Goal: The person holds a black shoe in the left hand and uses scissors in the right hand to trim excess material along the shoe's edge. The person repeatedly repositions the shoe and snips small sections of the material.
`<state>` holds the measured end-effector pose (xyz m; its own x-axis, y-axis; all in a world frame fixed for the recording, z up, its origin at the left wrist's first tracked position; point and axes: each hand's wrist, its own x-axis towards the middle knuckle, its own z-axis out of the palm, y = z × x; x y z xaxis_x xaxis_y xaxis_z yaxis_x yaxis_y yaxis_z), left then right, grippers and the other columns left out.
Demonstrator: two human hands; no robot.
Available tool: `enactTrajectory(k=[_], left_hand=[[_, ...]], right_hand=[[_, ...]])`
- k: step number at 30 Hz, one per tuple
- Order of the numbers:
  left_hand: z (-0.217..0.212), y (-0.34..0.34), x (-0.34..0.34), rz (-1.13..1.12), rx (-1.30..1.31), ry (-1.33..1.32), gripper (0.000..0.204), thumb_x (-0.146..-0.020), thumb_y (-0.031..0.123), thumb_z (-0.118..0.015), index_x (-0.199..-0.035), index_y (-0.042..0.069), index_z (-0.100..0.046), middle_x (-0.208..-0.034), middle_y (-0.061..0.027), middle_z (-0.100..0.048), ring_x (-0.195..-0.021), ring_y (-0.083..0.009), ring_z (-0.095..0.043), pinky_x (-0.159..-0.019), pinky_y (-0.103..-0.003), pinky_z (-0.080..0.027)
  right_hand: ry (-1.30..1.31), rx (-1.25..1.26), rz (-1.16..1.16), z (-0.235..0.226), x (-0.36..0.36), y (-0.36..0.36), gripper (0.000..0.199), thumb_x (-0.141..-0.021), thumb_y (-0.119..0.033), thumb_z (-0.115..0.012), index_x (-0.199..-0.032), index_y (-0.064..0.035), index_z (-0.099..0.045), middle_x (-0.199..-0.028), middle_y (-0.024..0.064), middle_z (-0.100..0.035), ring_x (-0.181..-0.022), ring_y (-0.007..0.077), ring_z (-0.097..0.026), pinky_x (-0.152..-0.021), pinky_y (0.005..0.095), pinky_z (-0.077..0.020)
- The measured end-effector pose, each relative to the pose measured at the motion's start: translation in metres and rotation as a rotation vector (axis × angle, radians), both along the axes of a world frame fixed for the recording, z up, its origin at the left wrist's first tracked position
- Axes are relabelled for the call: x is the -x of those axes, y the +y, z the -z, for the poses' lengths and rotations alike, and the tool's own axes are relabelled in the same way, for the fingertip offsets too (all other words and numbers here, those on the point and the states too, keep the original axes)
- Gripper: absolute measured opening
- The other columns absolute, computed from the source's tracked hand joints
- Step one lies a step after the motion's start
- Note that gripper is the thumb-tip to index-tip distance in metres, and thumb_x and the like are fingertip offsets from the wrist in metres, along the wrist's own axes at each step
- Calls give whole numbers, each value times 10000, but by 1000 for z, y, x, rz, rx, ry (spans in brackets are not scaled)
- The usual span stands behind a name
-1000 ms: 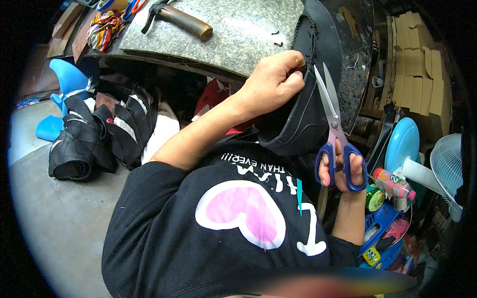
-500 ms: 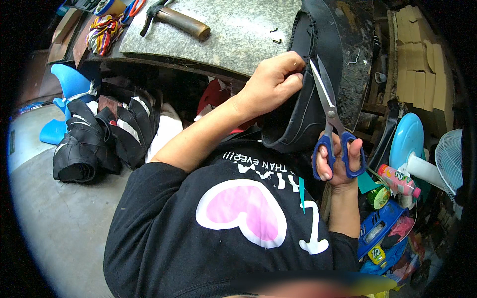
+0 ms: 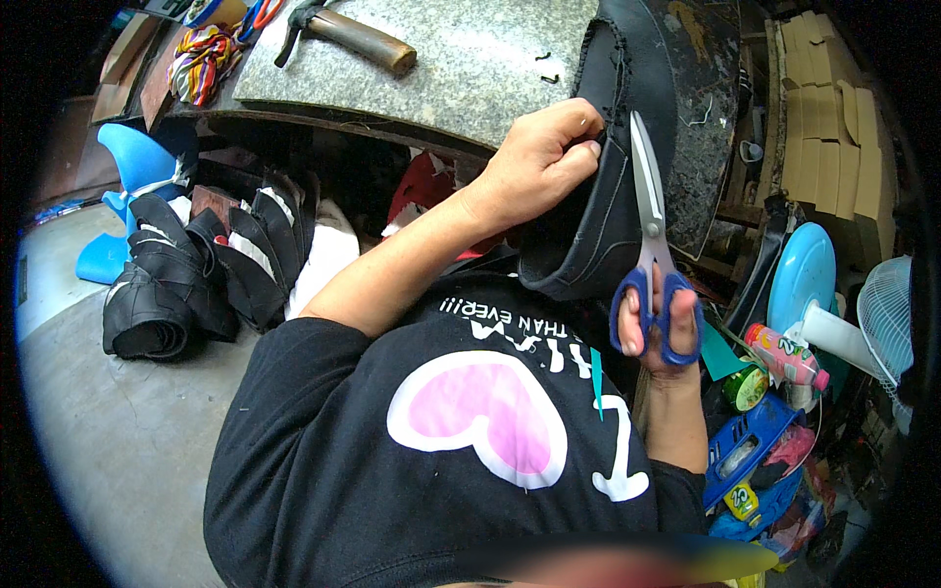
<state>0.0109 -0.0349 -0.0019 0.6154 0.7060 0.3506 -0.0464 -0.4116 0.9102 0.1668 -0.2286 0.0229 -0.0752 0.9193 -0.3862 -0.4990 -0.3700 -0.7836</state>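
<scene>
While the left hand (image 3: 541, 162) is clenched on the upper edge of a black shoe upper (image 3: 588, 225), pinching it against the rim of the stone slab (image 3: 461, 59), the right hand (image 3: 655, 323) grips blue-handled scissors (image 3: 652, 265), fingers through the loops, blades nearly closed and lying along the material's right edge. A hammer (image 3: 348, 34) lies well apart on the slab. Clutter crowds the right side; bare floor (image 3: 108, 431) lies left.
</scene>
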Motion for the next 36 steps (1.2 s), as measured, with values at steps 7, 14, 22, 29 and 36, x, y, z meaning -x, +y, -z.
enactTrajectory(k=[7, 14, 22, 29, 36], left_hand=[[2, 0, 0, 17, -6, -34, 91, -854, 39, -494, -915, -18, -530, -780, -72, -481, -752, -147, -479, -723, -266, -416], [3, 0, 0, 29, -7, -47, 83, -853, 38, -494, -906, -18, -525, -783, -74, -473, -746, -149, -470, -720, -266, -414], [3, 3, -1, 29, -4, -50, 115, -794, 46, -535, -880, -30, -533, -782, -169, -520, -706, -293, -550, -676, -347, -460], [2, -8, -6, 42, -85, -44, 114, -776, 59, -548, -856, -20, -540, -780, -171, -527, -714, -333, -567, -658, -377, -466], [0, 0, -1, 7, -2, -16, 116, -778, 50, -543, -864, -25, -530, -789, -176, -533, -717, -323, -557, -677, -357, -462]], right_hand=[[144, 78, -129, -12, -9, -11, 810, -738, -782, -518, -951, 0, -516, -594, 100, -561, -482, 157, -542, -486, 211, -417], [208, 48, -88, -14, -7, -5, 796, -774, -766, -489, -957, 8, -515, -601, 110, -566, -473, 156, -542, -471, 208, -417], [112, 60, -88, -19, -10, 0, 725, -838, -732, -428, -882, -11, -490, -526, 82, -527, -400, 129, -485, -397, 201, -381], [-25, 68, 15, -3, -4, 9, 750, -790, -754, -490, -897, -12, -512, -575, 56, -533, -444, 102, -496, -436, 186, -370], [-330, -61, 83, -12, -7, 6, 748, -762, -739, -562, -913, -8, -520, -606, 54, -545, -502, 106, -538, -485, 193, -388]])
